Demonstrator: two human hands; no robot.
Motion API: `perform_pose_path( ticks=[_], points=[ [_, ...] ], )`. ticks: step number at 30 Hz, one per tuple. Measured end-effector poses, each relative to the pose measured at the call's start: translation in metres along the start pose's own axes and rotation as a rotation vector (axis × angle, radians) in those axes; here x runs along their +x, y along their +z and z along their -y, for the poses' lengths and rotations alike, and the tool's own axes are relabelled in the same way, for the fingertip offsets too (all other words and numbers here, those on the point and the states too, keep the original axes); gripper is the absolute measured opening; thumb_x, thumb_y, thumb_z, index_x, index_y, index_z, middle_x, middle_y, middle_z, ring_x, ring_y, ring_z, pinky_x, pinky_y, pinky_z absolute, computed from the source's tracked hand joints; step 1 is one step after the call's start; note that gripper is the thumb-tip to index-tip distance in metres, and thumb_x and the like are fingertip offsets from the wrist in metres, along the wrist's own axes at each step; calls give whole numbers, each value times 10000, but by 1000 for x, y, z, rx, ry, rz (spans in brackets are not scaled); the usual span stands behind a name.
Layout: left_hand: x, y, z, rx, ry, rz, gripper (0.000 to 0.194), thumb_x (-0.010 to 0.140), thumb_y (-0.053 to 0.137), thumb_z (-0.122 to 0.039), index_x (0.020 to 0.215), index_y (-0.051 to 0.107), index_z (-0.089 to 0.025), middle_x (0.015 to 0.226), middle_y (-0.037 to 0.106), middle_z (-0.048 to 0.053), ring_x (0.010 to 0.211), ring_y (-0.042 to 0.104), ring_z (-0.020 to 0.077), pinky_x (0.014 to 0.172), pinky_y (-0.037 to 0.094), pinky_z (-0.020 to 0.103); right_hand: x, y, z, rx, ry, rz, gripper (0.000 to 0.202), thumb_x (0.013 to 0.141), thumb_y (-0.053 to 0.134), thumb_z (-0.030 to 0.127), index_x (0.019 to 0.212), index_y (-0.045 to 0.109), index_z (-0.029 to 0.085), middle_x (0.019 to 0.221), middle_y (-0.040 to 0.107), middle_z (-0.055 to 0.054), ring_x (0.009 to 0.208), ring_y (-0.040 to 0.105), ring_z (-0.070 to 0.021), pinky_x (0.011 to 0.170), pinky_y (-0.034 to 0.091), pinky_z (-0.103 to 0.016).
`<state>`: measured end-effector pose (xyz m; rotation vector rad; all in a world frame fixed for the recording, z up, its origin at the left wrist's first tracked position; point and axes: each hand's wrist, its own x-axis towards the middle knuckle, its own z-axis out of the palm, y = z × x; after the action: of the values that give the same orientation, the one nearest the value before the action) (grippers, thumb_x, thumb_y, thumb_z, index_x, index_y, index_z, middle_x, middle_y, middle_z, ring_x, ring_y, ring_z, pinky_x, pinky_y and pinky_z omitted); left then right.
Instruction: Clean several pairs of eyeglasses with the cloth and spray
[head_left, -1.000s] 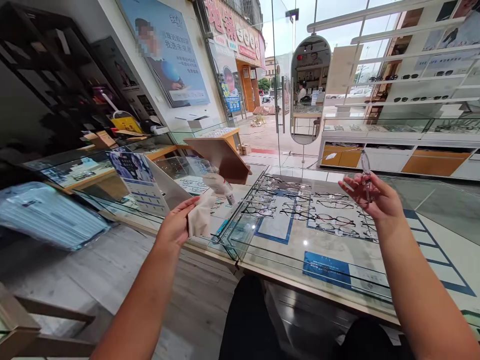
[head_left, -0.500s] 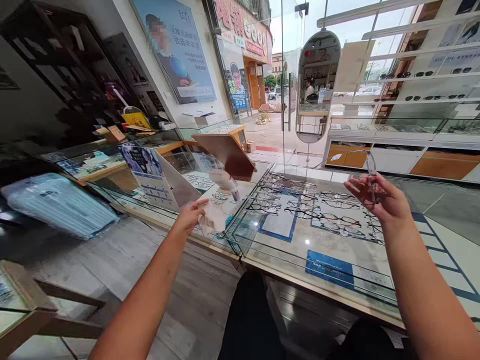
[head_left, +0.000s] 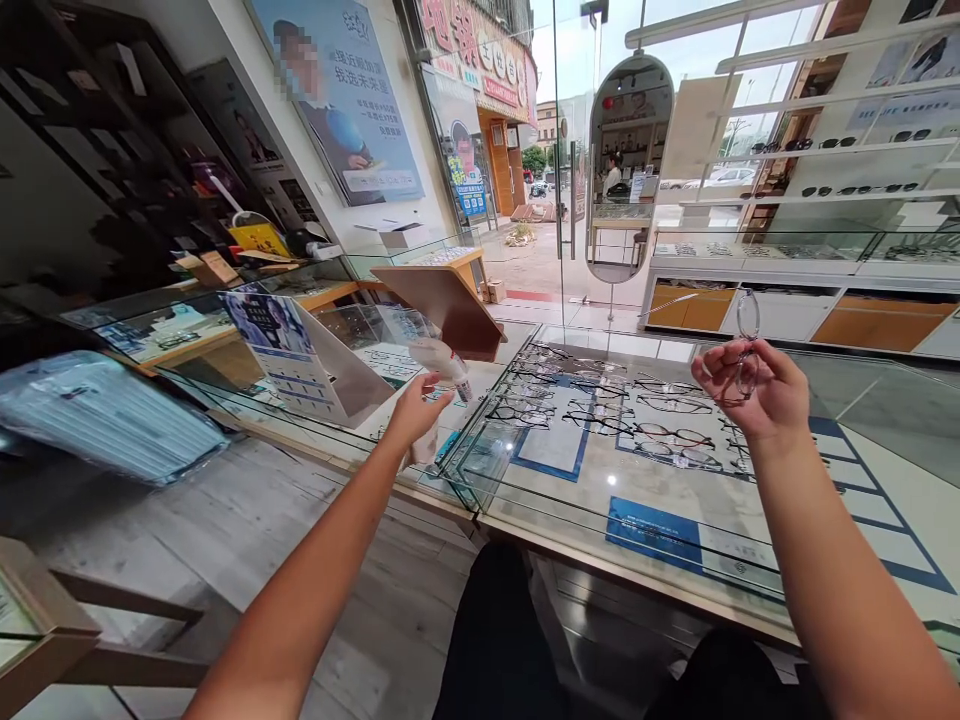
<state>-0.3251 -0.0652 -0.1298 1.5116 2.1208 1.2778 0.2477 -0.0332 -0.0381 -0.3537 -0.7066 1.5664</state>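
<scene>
The right hand (head_left: 761,392) grasps a pair of clear glasses (head_left: 748,318) by the finger ends, the pair turned on end with 1 lens above the fingers and the other among them; a thin side arm points to the left. The left hand (head_left: 414,412) is extended, thumb and forefinger parted, with a pale cloth (head_left: 424,447) showing beneath it; whether the hidden fingers close on the cloth cannot be told. Just beside these fingertips is a bottle (head_left: 444,360); contact is not certain. State of the work, as judged: the glasses are picked up and not set down; cloth and bottle are both well apart from the lenses, so wiping is not under way, and whether the lenses are clean cannot be read. Below the right hand spreads a glass table (head_left: 555,510) with rows of other glasses (head_left: 600,400) and, nearer the wearer, a blue card (head_left: 652,530). Left of the bottle stands a calendar (head_left: 289,350); behind it, a tilted brown board (head_left: 450,300). Farther out are an oval mirror (head_left: 628,170), shelved sunglasses (head_left: 862,188) and a wall poster (head_left: 337,110).
</scene>
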Motion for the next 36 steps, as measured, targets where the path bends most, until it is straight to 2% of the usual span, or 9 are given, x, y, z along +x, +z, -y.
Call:
perform_pose_path(
  ticks=[4, 9, 12, 15, 19, 23, 28, 32, 36],
  points=[
    [3, 39, -19, 50, 12, 32, 751, 789, 800, -428, 1454, 540, -196, 1442, 700, 174, 1297, 695, 324, 1113, 521, 429, 0, 0, -1, 74, 1, 3, 113, 813, 822, 228, 847, 724, 272, 798, 799, 60, 866, 804, -157, 940, 675, -369],
    [9, 52, -36, 71, -41, 1, 351, 778, 721, -396, 1053, 638, -195, 1053, 756, 177, 1171, 707, 439, 1056, 520, 550, -1, 7, -5, 93, -11, 91, 147, 824, 818, 202, 852, 685, 256, 793, 756, 52, 848, 795, -147, 920, 692, -359],
    [12, 55, -54, -4, 31, 8, 372, 820, 666, -453, 1097, 616, -209, 1062, 725, 134, 1137, 694, 375, 1029, 545, 517, -2, 14, -6, 71, -22, 81, 158, 831, 829, 199, 848, 677, 239, 808, 750, 29, 833, 787, -146, 919, 693, -342],
    [9, 66, -95, -191, 131, 89, 433, 860, 633, -536, 1183, 573, -253, 1078, 675, 58, 1026, 688, 253, 867, 603, 379, -2, 20, -7, 44, -37, 57, 159, 856, 832, 238, 834, 674, 241, 802, 746, 16, 821, 774, -155, 896, 695, -341],
    [-11, 88, -179, -827, 139, 405, 449, 711, 846, -453, 1028, 593, -259, 882, 578, 4, 807, 578, 181, 605, 483, 244, -2, 25, -9, -8, -39, 53, 174, 825, 828, 283, 801, 658, 255, 775, 739, 14, 810, 753, -166, 865, 689, -340],
    [-36, 116, -256, -1156, 123, 891, 636, 801, 703, -838, 759, 592, -212, 714, 485, 15, 684, 510, 178, 523, 392, 263, 0, 26, -19, -164, -103, 44, 232, 786, 865, 288, 770, 635, 266, 821, 770, 7, 880, 754, -173, 898, 654, -314],
    [-54, 155, -293, -1307, 104, 1139, 806, 767, 555, -1010, 627, 502, -218, 621, 379, -7, 596, 426, 163, 482, 327, 274, 4, 26, -34, -297, -103, 35, 373, 713, 973, 415, 775, 640, 260, 857, 793, 4, 897, 741, -176, 856, 605, -290],
    [-61, 175, -287, -1230, 189, 1031, 782, 843, 433, -978, 657, 527, -225, 676, 424, 22, 656, 472, 194, 526, 376, 310, 6, 25, -44, -382, -110, 44, 379, 741, 957, 470, 784, 643, 262, 874, 804, -8, 901, 719, -188, 864, 578, -315],
    [-60, 187, -272, -934, 413, 559, 660, 892, 491, -872, 751, 570, -232, 803, 527, 47, 730, 502, 204, 678, 458, 368, 4, 25, -57, -527, -129, 52, 334, 799, 914, 483, 827, 664, 264, 894, 816, -14, 895, 706, -196, 872, 551, -339]
  ],
)
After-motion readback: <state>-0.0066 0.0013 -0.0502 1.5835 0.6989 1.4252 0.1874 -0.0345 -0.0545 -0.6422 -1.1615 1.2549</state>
